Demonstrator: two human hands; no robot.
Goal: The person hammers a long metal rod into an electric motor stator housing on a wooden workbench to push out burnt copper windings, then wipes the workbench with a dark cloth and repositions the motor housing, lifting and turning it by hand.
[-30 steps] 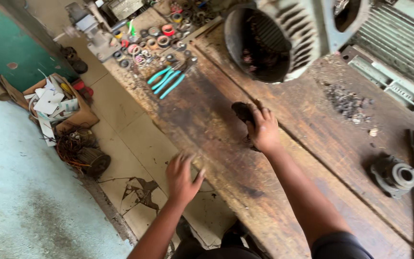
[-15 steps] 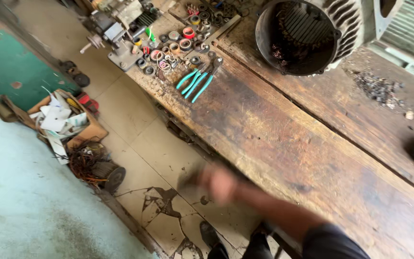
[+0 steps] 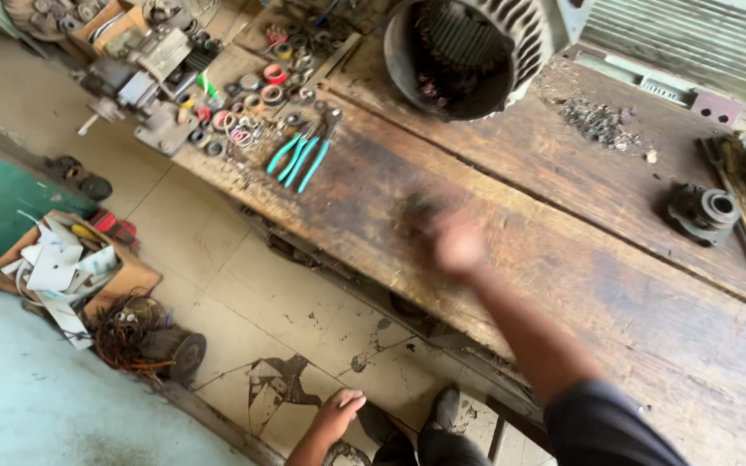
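Note:
My right hand (image 3: 458, 244) is a motion blur low over the worn wooden workbench (image 3: 615, 285), near its front edge. A dark smear (image 3: 416, 216) shows at its fingertips; I cannot tell whether it is an object. My left hand (image 3: 338, 414) hangs below bench level over the tiled floor, fingers curled, with nothing visible in it. Two teal-handled pliers (image 3: 300, 160) lie on the bench to the left of my right hand. A large finned motor housing (image 3: 468, 52) lies on its side at the back, its open end facing me.
Several bearings and rings (image 3: 252, 99) and metal parts (image 3: 144, 73) crowd the bench's left end. A round metal part (image 3: 703, 211) and a pile of shavings (image 3: 602, 121) lie to the right. On the floor sit a cardboard scrap box (image 3: 71, 267) and a wire coil (image 3: 144, 341).
My right hand left the dark object on the bench, swept down past the front edge, and is back over the bench in a blur. My left hand dropped lower. The view shifted right.

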